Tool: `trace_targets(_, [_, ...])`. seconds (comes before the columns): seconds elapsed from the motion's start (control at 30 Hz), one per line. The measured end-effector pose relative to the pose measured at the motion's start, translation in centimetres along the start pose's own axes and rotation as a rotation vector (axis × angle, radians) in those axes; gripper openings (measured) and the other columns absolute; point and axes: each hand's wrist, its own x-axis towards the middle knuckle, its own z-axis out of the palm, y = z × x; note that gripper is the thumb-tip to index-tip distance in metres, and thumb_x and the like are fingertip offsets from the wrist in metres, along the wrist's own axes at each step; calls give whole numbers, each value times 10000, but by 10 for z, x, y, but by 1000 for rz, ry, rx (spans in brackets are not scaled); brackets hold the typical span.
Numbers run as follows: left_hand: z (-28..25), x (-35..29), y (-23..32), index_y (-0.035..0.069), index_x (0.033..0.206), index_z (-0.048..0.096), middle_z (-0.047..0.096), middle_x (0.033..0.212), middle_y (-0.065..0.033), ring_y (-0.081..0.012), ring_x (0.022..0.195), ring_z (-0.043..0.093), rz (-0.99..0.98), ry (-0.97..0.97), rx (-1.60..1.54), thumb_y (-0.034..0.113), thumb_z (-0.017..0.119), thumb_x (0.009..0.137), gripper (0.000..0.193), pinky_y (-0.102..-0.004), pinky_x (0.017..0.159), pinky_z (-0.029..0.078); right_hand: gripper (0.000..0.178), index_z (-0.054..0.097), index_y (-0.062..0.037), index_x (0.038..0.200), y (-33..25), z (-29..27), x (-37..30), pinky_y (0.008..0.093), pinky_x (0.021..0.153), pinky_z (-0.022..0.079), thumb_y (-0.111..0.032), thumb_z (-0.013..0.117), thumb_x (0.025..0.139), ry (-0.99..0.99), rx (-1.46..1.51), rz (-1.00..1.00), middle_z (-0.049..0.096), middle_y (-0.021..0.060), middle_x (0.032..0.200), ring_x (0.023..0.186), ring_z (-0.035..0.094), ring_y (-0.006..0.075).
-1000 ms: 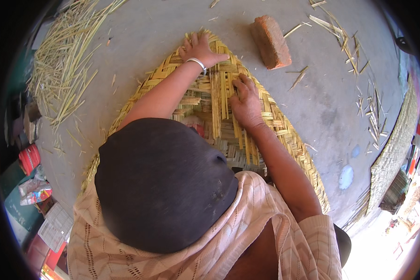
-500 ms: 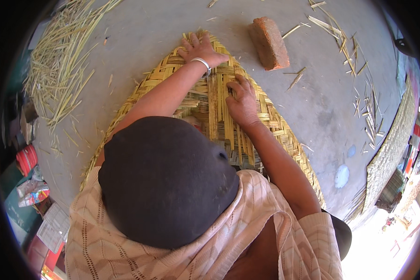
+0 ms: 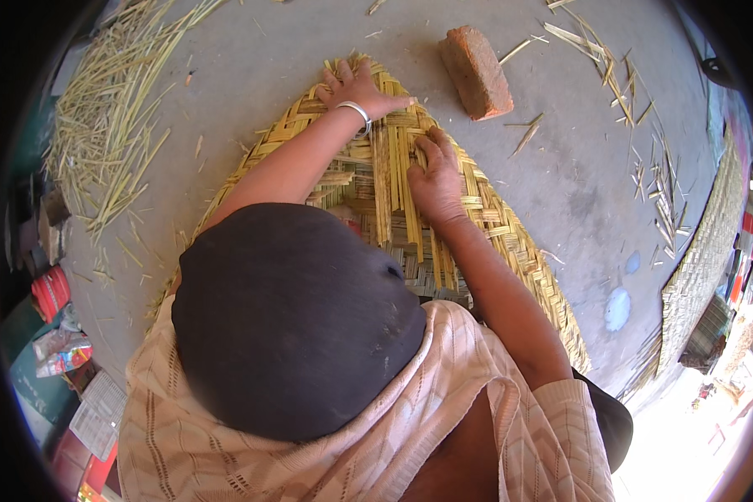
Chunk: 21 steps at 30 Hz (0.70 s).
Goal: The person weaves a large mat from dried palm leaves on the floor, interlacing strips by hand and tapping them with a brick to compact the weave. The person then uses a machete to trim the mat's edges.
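A yellow-green mat [image 3: 510, 222] woven from flat bamboo strips narrows to a rounded tip at the far side. Near that tip my left hand [image 3: 361, 90] lies flat with fingers spread, a pale bangle [image 3: 365, 113] on its wrist. Just right of the mat's middle, my right hand [image 3: 437, 182] is closed, with a short bamboo strip [image 3: 421, 156] pinched between thumb and fingers. Loose strip ends [image 3: 382, 188] run lengthwise from the weave beside it. A dark rounded covering [image 3: 297, 326] hides much of the mat's near part.
A red brick [image 3: 477, 74] rests on the grey floor [image 3: 560, 184] right of the tip. A heap of thin strips [image 3: 113, 109] lies at left, with scattered slivers [image 3: 623, 92] at far right. Another woven mat [image 3: 703, 259] stands along the right edge.
My right hand's fingers have turned and closed, and a strip now shows between them. My left hand keeps its place on the mat. The whole view has shifted slightly.
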Motion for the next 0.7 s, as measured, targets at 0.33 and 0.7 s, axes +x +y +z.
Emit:
trace_targets(0.33, [6, 0, 6, 148, 1597, 144, 47, 1656, -188, -463, 1507, -10, -8, 21, 36, 698, 727, 689, 1211, -644, 1170, 90, 419, 620, 19, 1147, -7, 0, 4, 497, 1113, 344, -26, 558, 735, -54, -117, -52, 479, 273, 1391, 1302, 430, 441])
trace_targets(0.7, [7, -1, 8, 189, 1602, 114, 33, 1667, -147, -415, 1522, -15, -41, 9, 43, 643, 721, 696, 1181, -626, 1178, 83, 464, 597, -1, 1199, -3, 6, 1, 495, 1111, 353, -43, 567, 737, -83, -206, -145, 488, 250, 1386, 1297, 437, 440])
